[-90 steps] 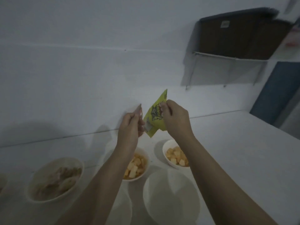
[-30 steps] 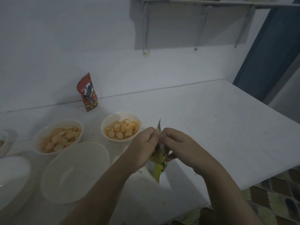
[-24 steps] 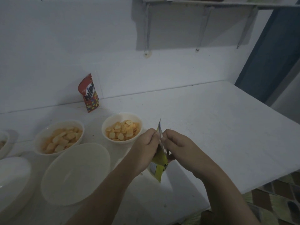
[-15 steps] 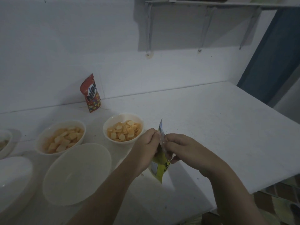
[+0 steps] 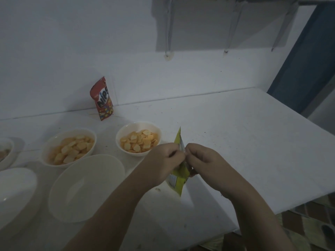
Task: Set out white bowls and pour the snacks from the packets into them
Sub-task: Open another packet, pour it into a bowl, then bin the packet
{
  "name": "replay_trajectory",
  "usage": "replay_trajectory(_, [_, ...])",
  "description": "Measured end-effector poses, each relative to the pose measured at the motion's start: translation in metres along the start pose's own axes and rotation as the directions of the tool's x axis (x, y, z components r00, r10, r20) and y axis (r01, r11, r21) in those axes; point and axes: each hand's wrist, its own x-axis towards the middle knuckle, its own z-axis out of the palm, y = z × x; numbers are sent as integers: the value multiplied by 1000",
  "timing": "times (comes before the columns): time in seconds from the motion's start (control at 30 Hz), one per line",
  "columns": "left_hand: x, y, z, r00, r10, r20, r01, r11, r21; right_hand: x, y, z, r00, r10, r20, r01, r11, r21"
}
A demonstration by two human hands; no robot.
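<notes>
1. Yellow packet (image 5: 178,175): held upright above the desk (image 5: 244,142), near its front edge.
2. Left hand (image 5: 163,165) and right hand (image 5: 203,162): fingers curled, pinching the packet's top edge from either side.
3. Step, as judged: tearing it open.
4. Empty bowl (image 5: 87,189): near the front edge, left of the hands; the likely next move is to tip the packet over it.
5. Two filled bowls (image 5: 138,138) and a red packet (image 5: 102,98): toward the back edge.

Materials and surface finishes on the desk.
Yellow packet (image 5: 178,175): thin glossy foil-like film; red packet (image 5: 103,100): shiny printed film; white bowls (image 5: 87,189): smooth, faintly glossy; desk (image 5: 244,142): matt white, speckled; wall (image 5: 72,51): matt painted.
</notes>
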Motion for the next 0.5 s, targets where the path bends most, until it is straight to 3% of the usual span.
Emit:
replay_trajectory(0.2, [0, -1, 3, 998, 25, -54, -30, 995, -97, 0, -5, 0, 996, -63, -59, 54, 987, -148])
replay_trajectory(0.37, [-1, -3, -1, 999, 0, -32, -2, 998, -64, -2, -1, -3, 985, 32, -170, -52, 992, -113])
replay_trajectory(0.5, [-2, -1, -2, 999, 23, -29, -24, 999, -37, 1, -8, 5, 981, 40, -189, -76, 980, -186])
